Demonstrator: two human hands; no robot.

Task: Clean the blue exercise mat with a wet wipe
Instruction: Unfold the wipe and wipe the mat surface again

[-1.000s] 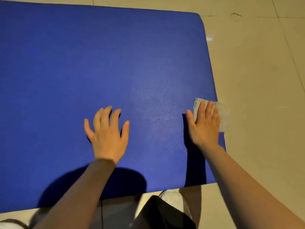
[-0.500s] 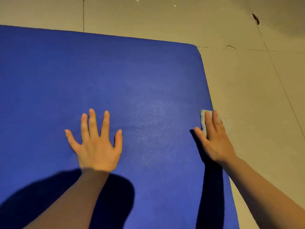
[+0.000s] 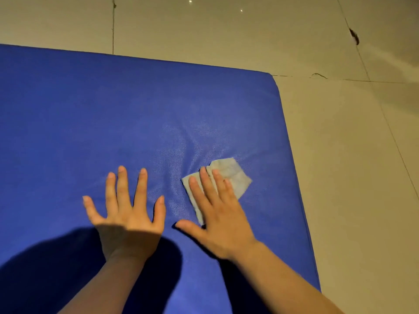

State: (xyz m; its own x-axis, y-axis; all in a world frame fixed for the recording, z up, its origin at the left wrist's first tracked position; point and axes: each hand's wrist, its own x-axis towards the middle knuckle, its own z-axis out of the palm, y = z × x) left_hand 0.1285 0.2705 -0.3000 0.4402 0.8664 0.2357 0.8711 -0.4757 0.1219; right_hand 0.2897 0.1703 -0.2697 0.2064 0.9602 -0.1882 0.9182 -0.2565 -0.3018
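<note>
I am looking down at a blue exercise mat (image 3: 95, 114) that fills the left and centre of the frame, its rounded corner at the upper right. It lies on a floor of pale beige tiles (image 3: 353, 177) that runs along the top and down the right side, with dark grout lines and a small dark mark at the upper right.

My left hand (image 3: 127, 220) rests palm down on the mat at lower centre, fingers straight and spread wide, thumb out to the right.

My right hand (image 3: 223, 223) lies just beside it to the right, also palm down. Its fingers are straight and close together, pressing flat on a folded grey-white wet wipe (image 3: 229, 175). The wipe lies on the mat right of centre, its far edge showing beyond my fingertips, away from the mat's right edge.
</note>
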